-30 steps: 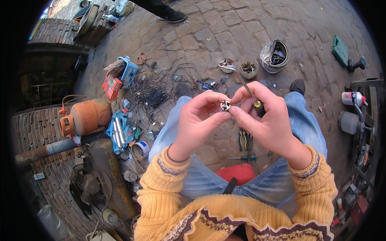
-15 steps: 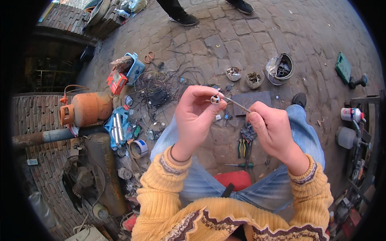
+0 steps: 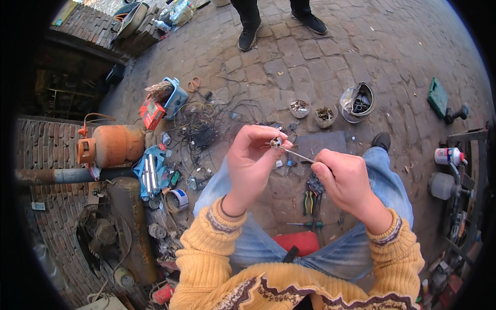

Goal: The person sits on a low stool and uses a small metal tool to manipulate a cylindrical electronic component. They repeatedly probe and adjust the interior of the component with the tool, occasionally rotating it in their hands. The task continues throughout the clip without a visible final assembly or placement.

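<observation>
My left hand (image 3: 249,164) pinches a small round metal part (image 3: 276,142) with thin wires sticking out, held between thumb and fingertips above my lap. My right hand (image 3: 345,178) is closed around a tool with a thin metal shaft (image 3: 299,155); its handle is hidden in the fist. The shaft's tip meets the round part or lies right beside it. On the ground below are pliers (image 3: 309,203) with yellow-and-black handles and a green-handled screwdriver (image 3: 313,225). A dark flat sheet (image 3: 325,143) lies beyond my hands.
Beyond the sheet stand two small tubs (image 3: 299,109) of metal bits and a bucket (image 3: 357,103). A cable tangle (image 3: 201,116), blue crate (image 3: 177,98) and orange gas cylinder (image 3: 118,145) are left. A green case (image 3: 438,97) lies right. Another person's shoes (image 3: 249,39) are ahead.
The view has tilted, so ground things sit slightly lower in it. The tool's shaft lies at a flatter slant, its tip still at the round part. The other person's left-hand shoe has shifted.
</observation>
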### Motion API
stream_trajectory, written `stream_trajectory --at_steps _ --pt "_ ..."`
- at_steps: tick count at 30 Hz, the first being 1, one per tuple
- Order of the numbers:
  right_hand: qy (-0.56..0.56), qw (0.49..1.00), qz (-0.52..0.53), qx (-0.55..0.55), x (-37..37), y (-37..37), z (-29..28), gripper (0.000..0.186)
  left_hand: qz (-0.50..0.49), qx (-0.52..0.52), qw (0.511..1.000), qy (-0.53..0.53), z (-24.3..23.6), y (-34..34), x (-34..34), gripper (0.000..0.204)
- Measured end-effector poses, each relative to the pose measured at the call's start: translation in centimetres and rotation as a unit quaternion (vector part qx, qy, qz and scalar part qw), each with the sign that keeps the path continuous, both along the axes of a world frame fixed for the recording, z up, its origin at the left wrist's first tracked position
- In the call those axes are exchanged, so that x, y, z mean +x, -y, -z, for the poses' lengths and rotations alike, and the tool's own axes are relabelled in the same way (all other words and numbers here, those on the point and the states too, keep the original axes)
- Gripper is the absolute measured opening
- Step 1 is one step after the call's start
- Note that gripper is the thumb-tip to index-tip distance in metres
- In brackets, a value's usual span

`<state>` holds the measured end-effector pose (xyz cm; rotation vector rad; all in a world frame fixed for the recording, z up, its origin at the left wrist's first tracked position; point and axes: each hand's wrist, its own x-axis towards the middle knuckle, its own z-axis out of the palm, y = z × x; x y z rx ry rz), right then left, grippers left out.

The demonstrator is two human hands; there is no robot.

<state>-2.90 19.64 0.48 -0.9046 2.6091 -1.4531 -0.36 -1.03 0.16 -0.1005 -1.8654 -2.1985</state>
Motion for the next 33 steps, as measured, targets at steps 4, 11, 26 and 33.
stream_trajectory --at_steps 4,11,26,33 --pt "0.002 1.000 -0.003 -0.004 0.0 -0.1 0.1 0.022 0.030 0.017 0.999 -0.011 0.0 0.1 -0.1 0.024" --pt "0.021 1.000 -0.014 0.017 0.0 -0.2 -0.2 0.025 0.031 -0.009 0.999 -0.012 0.0 0.3 -0.1 0.023" --pt "-0.063 0.997 0.009 0.036 0.4 0.4 -0.3 0.028 -0.015 -0.147 0.987 -0.055 -0.8 0.4 0.1 0.024" --pt "-0.087 0.995 0.025 0.043 0.1 0.5 -0.9 0.027 -0.037 -0.093 0.994 -0.052 -1.0 -0.3 -0.3 0.026"
